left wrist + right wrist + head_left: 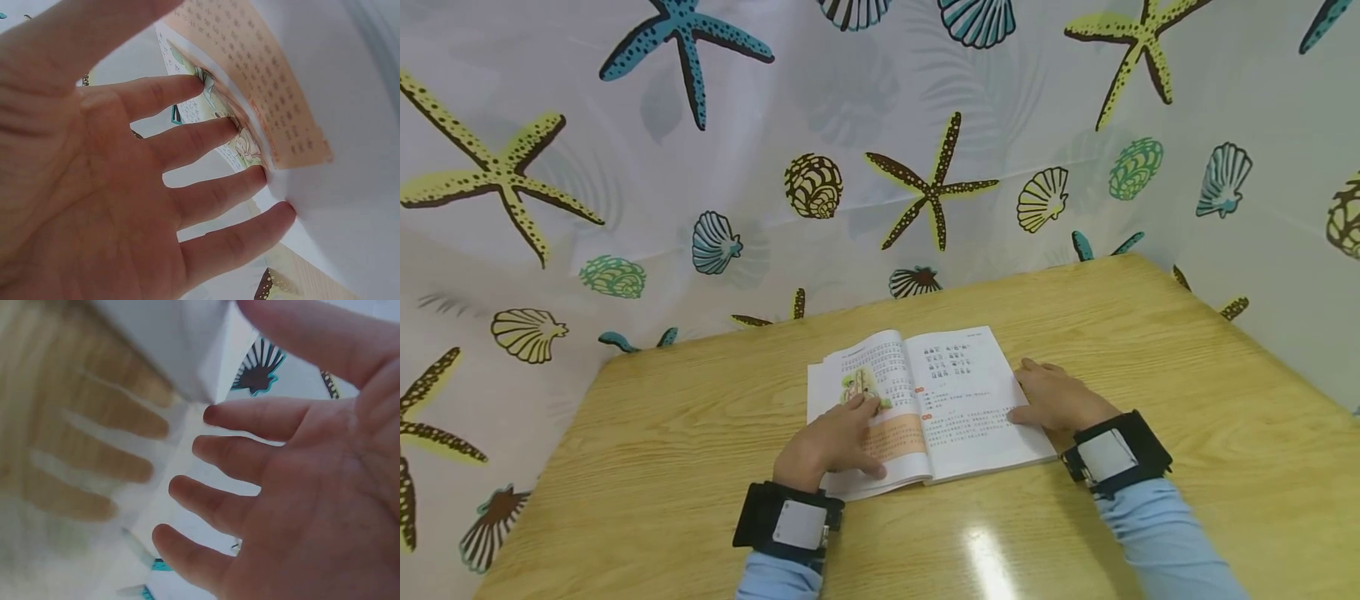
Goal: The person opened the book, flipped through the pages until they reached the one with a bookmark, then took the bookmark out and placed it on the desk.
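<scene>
An open book (pixel 966 408) lies on the wooden table, with printed text on both pages and a small colour picture (pixel 859 382) on the left one. My left hand (pixel 826 443) rests on the left page, its fingers spread. In the left wrist view, the fingertips of that hand (pixel 119 169) touch the page beside an orange text block (pixel 275 94). At the book's right edge is my right hand (pixel 1063 400), its thumb over the page margin and its fingers just beyond the edge. The right wrist view shows this hand (pixel 300 481) with loosely extended fingers near the book's edge (pixel 169 344).
The wooden table (pixel 685 417) extends around the book on all sides. Behind it and at the right hangs a white cloth (pixel 850 83) printed with starfish and shells. Black straps (pixel 786 521) with white plates sit on both wrists, above light blue sleeves (pixel 1165 533).
</scene>
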A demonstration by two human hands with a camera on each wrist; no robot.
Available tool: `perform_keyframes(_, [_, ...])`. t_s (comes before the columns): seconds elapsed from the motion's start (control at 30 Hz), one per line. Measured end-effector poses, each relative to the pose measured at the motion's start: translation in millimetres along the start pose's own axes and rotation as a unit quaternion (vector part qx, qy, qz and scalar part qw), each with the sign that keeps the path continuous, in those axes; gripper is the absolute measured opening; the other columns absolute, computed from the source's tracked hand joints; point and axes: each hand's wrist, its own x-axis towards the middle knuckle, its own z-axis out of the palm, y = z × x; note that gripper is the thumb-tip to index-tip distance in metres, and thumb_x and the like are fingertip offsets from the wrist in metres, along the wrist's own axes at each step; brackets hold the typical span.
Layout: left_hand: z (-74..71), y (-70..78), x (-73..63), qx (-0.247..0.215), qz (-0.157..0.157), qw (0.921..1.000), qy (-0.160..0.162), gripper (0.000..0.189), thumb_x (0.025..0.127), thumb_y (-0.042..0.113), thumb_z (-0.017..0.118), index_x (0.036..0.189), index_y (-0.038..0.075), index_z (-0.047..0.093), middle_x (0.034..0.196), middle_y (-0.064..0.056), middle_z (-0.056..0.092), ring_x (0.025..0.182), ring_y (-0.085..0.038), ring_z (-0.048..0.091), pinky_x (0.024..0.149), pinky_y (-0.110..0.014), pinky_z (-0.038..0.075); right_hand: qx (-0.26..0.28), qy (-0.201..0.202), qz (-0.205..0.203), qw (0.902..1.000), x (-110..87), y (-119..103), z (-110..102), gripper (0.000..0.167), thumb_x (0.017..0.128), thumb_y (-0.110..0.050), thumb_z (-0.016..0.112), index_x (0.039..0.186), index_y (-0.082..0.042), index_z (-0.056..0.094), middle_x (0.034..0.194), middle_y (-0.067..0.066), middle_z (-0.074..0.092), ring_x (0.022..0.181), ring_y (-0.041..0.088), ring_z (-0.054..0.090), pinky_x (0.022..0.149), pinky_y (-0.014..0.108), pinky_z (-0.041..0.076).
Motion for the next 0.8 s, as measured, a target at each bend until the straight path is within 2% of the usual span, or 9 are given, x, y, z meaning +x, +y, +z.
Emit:
perform_keyframes(0.17, [0.1,-0.3,0.1,0.002,-0.004,1.0,-0.002,0.094,0.076,0.021,0.092,0.154,0.005,0.041,0.161,-0.019,0.033,0.146,-0.04,0.032,0.116,-0.053,0.033,-0.019,0.018,-0.01,0.9996,-0.6,-7.6,0.0,0.068,0.09,-0.019,0.075,0.137,0.021,0.047,0.151,0.04,0.033,0.138,0.058,0.032,0.108,0.068,0.033])
perform_keyframes(0.27, [-0.3,0.0,0.1,0.003,-0.007,1.0,-0.002,0.094,0.076,0.021,0.092,0.154,0.006,0.042,0.161,-0.018,0.033,0.146,-0.041,0.032,0.115,-0.054,0.033,-0.008,0.052,-0.022,0.9984,-1.0,-9.5,-1.9,0.064,0.089,-0.014,0.075,0.137,0.019,0.048,0.146,0.038,0.042,0.134,0.054,0.041,0.107,0.065,0.037])
perform_keyframes(0.33, [-0.4,0.1,0.2,0.004,-0.008,1.0,-0.002,0.095,0.076,0.022,0.092,0.154,0.006,0.042,0.161,-0.018,0.033,0.146,-0.041,0.032,0.115,-0.054,0.033,0.019,0.085,-0.032,0.9957,-1.3,-9.7,-4.0,0.054,0.089,-0.007,0.075,0.132,0.016,0.053,0.129,0.033,0.058,0.116,0.047,0.058,0.096,0.057,0.049])
perform_keyframes(0.4, [-0.4,0.1,0.4,0.005,-0.009,0.9999,-0.002,0.094,0.076,0.022,0.092,0.154,0.006,0.042,0.161,-0.018,0.033,0.146,-0.041,0.032,0.115,-0.054,0.033,0.053,0.125,-0.047,0.9896,-1.4,-9.6,-5.2,0.038,0.089,0.0,0.073,0.122,0.013,0.059,0.104,0.024,0.066,0.091,0.035,0.065,0.079,0.044,0.055])
perform_keyframes(0.47, [-0.3,0.1,0.6,0.006,-0.009,0.9999,-0.003,0.095,0.076,0.022,0.092,0.154,0.006,0.041,0.161,-0.018,0.033,0.146,-0.041,0.032,0.115,-0.054,0.032,0.08,0.158,-0.058,0.9825,-2.2,-9.9,-6.6,0.024,0.088,0.005,0.072,0.109,0.01,0.063,0.084,0.013,0.063,0.073,0.025,0.059,0.064,0.035,0.05])
perform_keyframes(0.53, [-0.3,0.2,0.6,0.005,-0.009,0.9999,-0.003,0.095,0.076,0.022,0.092,0.154,0.006,0.041,0.161,-0.018,0.033,0.146,-0.041,0.032,0.115,-0.054,0.032,0.091,0.184,-0.074,0.976,-2.6,-9.5,-6.7,0.014,0.086,0.01,0.071,0.097,0.007,0.064,0.074,0.007,0.057,0.066,0.021,0.053,0.058,0.031,0.044])
perform_keyframes(0.63, [0.0,0.2,0.6,0.003,-0.009,1.0,-0.003,0.095,0.076,0.021,0.092,0.154,0.006,0.041,0.161,-0.018,0.033,0.147,-0.041,0.032,0.115,-0.054,0.032,0.094,0.191,-0.079,0.9738,-3.1,-10.0,-7.2,0.009,0.086,0.01,0.07,0.09,0.005,0.064,0.073,0.007,0.057,0.066,0.021,0.052,0.058,0.031,0.044])
perform_keyframes(0.8, [0.3,0.2,0.5,0.003,-0.008,1.0,-0.003,0.094,0.076,0.021,0.092,0.154,0.006,0.042,0.161,-0.018,0.034,0.146,-0.041,0.032,0.115,-0.054,0.033,0.074,0.196,-0.078,0.9746,-3.0,-9.6,-6.7,0.006,0.088,0.008,0.07,0.087,0.005,0.066,0.074,0.008,0.06,0.066,0.021,0.053,0.06,0.032,0.046])
